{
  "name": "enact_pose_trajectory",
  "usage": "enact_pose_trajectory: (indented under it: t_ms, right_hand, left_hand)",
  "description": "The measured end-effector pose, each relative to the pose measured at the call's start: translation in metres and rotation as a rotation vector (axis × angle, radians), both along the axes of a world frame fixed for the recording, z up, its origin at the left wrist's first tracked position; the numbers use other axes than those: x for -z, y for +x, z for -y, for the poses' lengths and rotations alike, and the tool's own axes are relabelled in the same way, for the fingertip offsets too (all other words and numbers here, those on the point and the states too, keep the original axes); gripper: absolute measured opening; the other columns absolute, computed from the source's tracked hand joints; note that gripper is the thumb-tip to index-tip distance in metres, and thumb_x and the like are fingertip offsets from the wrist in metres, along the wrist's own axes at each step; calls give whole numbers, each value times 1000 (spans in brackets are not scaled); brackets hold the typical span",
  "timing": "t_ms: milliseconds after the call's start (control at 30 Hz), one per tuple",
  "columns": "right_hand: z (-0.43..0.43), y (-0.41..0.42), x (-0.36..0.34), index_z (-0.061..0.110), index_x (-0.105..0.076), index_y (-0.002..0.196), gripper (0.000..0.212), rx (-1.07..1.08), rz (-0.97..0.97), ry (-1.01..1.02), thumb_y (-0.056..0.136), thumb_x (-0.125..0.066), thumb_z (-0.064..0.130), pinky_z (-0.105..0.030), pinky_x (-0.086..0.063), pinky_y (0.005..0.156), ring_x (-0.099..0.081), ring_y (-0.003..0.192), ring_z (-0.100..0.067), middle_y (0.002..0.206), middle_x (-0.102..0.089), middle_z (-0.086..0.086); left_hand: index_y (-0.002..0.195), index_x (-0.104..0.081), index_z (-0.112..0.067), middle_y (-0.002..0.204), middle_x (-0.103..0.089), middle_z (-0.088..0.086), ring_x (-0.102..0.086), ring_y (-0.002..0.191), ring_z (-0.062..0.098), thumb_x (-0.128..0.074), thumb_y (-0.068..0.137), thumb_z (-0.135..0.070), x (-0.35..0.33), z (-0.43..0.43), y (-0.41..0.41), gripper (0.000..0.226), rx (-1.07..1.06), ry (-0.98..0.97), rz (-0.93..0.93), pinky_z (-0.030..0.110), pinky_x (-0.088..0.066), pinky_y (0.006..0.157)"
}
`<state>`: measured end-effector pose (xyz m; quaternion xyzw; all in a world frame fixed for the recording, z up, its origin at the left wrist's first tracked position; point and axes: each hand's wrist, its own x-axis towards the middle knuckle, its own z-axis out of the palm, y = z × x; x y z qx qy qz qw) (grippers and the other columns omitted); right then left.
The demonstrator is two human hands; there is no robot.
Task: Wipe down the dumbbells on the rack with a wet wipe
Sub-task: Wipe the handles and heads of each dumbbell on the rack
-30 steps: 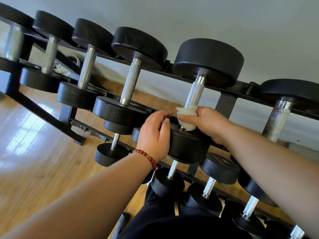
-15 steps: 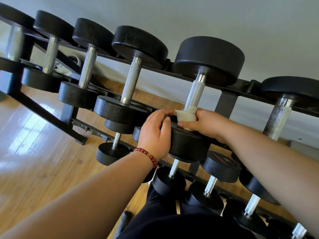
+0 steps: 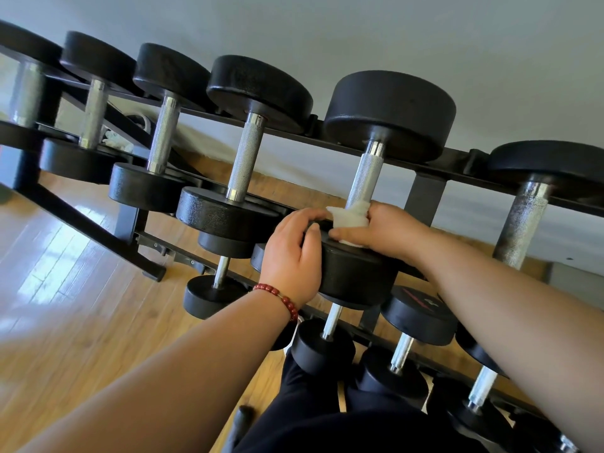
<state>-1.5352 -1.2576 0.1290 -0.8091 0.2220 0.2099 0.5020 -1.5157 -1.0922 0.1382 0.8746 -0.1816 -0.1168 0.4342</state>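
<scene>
At the rack (image 3: pixel 426 197), my left hand (image 3: pixel 291 256) grips the dumbbell (image 3: pixel 389 116) by its near end while my right hand (image 3: pixel 389 230) clamps the wipe (image 3: pixel 349 219) round its handle, due next a rub farther along.

The dumbbells (image 3: pixel 389 116) have matt, grainy black heads and shiny knurled metal handles (image 3: pixel 366 174), the wipe (image 3: pixel 349 219) is soft white cloth, the rack (image 3: pixel 425 194) matt black metal, the floor (image 3: pixel 65 289) glossy wood.

Ahead of you stands a plain pale grey wall (image 3: pixel 425 34). Below you lies a floor (image 3: pixel 81 322) of warm honey-brown wood planks — glossy, with bright patches of light (image 3: pixel 52 263) reflected at your left.
</scene>
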Motion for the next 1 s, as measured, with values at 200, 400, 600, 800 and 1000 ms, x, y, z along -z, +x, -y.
enact_pose_trajectory:
  t_ms: [200,400,600,800,1000]
  right_hand:
    - [-4,2,4,15,-59,122,63,150,101,-64,79,-67,61,-19,-40,58,-53,76,-1,83,-55,11]
    - [-4,3,1,24,-57,112,54,112,121,-126,76,-68,63,-18,-40,57,-52,75,1,83,-55,13]
    - [-9,5,4,22,-52,104,53,242,104,-70,78,-62,67,-20,-40,58,-53,75,-5,87,-56,7]
    - [-5,9,3,24,-53,101,44,290,188,-94,81,-63,62,-17,-39,57,-56,80,-10,86,-56,9]
    - [-9,9,4,22,-57,108,47,345,192,-5,85,-58,62,-16,-39,57,-56,78,-4,93,-59,6]
  left_hand:
    - [112,-58,-34,102,-50,-32,-42,103,-22,-30,91,-29,1,-1,0,34,1,1,-6,-4,-27,86]
    - [110,-55,-36,101,-49,-33,-42,102,-23,-30,91,-29,0,0,0,32,0,8,-12,-5,-27,86]
    - [112,-61,-29,100,-51,-31,-44,101,-19,-31,91,-29,0,-1,0,37,-1,-1,-16,-2,-30,86]
    - [116,-58,-31,104,-49,-31,-46,102,-12,-31,91,-30,-3,0,-1,37,-13,3,-23,4,-31,91]
    - [114,-55,-35,104,-48,-33,-45,107,-8,-32,91,-31,-4,-1,-1,34,-11,21,-29,7,-32,92]
